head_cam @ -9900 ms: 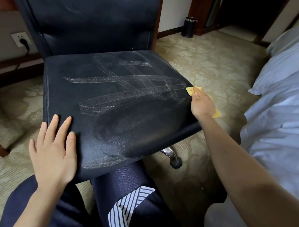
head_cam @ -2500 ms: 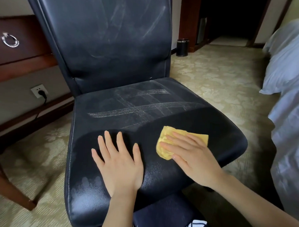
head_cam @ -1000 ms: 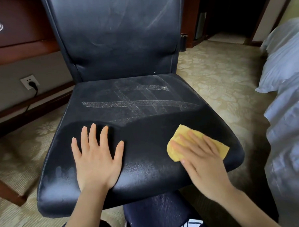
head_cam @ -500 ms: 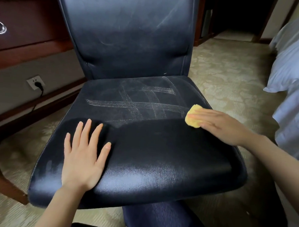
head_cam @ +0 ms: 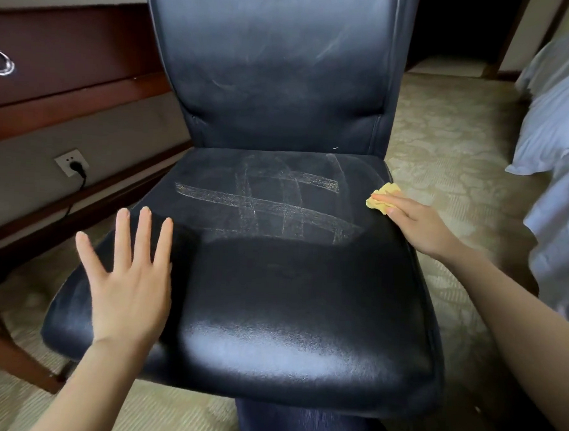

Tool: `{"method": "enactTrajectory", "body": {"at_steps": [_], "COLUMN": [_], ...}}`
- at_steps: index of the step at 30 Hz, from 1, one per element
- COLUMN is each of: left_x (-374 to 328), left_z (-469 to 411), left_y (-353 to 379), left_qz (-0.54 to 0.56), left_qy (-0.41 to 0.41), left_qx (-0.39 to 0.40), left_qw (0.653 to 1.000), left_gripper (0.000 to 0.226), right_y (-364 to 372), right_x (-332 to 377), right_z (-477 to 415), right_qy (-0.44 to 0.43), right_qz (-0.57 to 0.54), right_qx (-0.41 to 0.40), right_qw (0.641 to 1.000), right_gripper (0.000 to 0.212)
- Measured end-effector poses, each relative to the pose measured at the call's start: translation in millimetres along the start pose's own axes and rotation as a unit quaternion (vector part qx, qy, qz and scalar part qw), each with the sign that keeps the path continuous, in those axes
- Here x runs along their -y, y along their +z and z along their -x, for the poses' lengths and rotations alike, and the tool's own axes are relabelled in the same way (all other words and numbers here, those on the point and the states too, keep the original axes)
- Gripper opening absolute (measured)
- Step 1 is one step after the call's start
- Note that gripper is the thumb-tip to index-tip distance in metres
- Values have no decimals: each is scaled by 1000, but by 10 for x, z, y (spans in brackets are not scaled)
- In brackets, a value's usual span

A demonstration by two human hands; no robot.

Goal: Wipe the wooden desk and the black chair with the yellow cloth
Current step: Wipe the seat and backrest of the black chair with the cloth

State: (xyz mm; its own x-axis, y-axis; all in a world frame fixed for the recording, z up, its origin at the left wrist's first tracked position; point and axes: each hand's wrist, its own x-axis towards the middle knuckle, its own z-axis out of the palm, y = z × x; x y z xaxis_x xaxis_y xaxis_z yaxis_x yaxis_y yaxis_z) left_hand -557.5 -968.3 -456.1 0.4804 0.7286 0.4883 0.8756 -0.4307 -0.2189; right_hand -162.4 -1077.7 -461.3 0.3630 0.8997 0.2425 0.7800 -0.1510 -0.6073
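Within the last second the small crumpled yellow cloth (head_cam: 380,200) has slid from the front right of the padded black leather chair (head_cam: 272,306) out to the seat's right edge, where the right hand (head_cam: 416,221) presses it under flat, straight fingers, not a closed grip. The left hand (head_cam: 130,283) stays spread open on the seat's front left corner, steadying it. The front half looks dark and glossy, but pale crossed streaks remain across the rear, so the seat seems only part-done; the dark wooden bench (head_cam: 72,53) stands at the left.
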Motion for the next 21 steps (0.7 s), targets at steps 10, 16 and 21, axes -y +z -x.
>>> {"method": "enactTrajectory", "body": {"at_steps": [10, 16, 21], "left_x": [-1112, -1349, -1193], "left_z": [98, 241, 286], "left_y": [-343, -339, -234], "left_qz": [268, 281, 249], "left_qy": [-142, -187, -199], "left_qx": [66, 119, 95], "left_qw": [950, 934, 943], "left_gripper": [63, 58, 86], "right_y": [189, 493, 531], "right_x": [443, 705, 592], "right_z": [872, 1452, 1313], "right_qy": [-183, -279, -348], "right_qz": [27, -9, 70], "right_qx": [15, -14, 4], "right_qw": [983, 960, 935], "right_gripper": [38, 35, 35]}}
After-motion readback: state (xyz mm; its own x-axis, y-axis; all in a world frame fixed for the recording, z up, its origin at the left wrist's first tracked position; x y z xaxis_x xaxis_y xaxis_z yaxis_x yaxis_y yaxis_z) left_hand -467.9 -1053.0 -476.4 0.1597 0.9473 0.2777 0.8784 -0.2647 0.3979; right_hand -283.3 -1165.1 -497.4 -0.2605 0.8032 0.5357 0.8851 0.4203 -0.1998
